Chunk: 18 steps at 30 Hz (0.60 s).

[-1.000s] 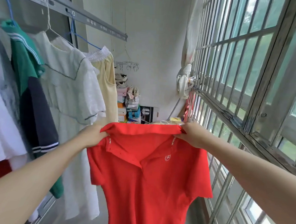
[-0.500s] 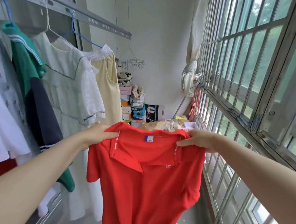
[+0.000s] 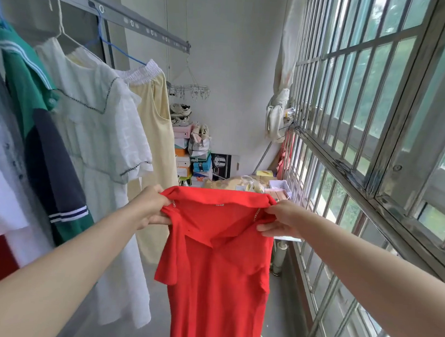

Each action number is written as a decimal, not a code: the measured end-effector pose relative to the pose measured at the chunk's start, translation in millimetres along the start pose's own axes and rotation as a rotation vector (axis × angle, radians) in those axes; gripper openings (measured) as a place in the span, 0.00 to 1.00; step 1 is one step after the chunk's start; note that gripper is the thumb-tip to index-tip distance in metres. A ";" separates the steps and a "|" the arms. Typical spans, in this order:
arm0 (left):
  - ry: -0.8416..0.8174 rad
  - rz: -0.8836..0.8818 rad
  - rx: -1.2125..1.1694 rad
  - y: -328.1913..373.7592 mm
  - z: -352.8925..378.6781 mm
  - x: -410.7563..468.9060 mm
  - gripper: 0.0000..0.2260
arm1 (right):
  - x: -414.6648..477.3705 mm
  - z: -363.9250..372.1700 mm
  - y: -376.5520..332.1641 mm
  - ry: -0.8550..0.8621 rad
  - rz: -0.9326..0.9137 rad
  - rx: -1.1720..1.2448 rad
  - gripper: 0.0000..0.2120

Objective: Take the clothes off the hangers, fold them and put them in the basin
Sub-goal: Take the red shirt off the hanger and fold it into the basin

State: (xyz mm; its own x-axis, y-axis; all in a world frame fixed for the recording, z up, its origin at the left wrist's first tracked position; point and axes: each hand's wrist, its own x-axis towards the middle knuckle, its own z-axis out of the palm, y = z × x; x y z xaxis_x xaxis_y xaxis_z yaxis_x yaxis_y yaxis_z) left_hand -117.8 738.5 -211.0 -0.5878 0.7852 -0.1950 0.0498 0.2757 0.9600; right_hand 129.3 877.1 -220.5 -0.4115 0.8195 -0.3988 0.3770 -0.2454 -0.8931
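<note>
Beside the window grille [image 3: 347,174], holds up a red polo shirt [image 3: 216,273]. Grips its shoulders with left hand [image 3: 150,206] and right hand [image 3: 281,219].

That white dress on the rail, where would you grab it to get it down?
Probably the wire hanger just above the collar of the white dress, reaching in from the window side. The dress hangs limp between a green shirt and a yellow garment; only the wire is stiff.

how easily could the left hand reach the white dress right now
Probably not yet: the left hand grips the red polo shirt at its shoulder, as does the right hand. The white dress hangs beside it with nothing between, so the way looks free once it lets go.
</note>
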 end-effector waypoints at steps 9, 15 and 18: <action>-0.073 -0.042 -0.165 3.2 16.1 -1.8 0.12 | 1.5 2.3 -2.7 0.034 -0.057 0.191 0.08; -0.137 0.150 0.310 -12.4 16.5 0.9 0.18 | 0.2 -6.7 2.6 -0.049 0.017 0.227 0.06; -0.067 0.250 0.450 -10.6 17.3 0.7 0.14 | 3.1 -11.7 5.9 -0.095 0.018 0.217 0.15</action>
State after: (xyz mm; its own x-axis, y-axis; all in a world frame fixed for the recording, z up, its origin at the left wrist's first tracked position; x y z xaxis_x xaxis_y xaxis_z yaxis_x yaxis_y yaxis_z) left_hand -104.8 745.7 -224.8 -0.4610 0.8874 0.0024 0.5332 0.2748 0.8001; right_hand 139.9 884.3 -224.6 -0.4869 0.7639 -0.4236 0.2018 -0.3734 -0.9054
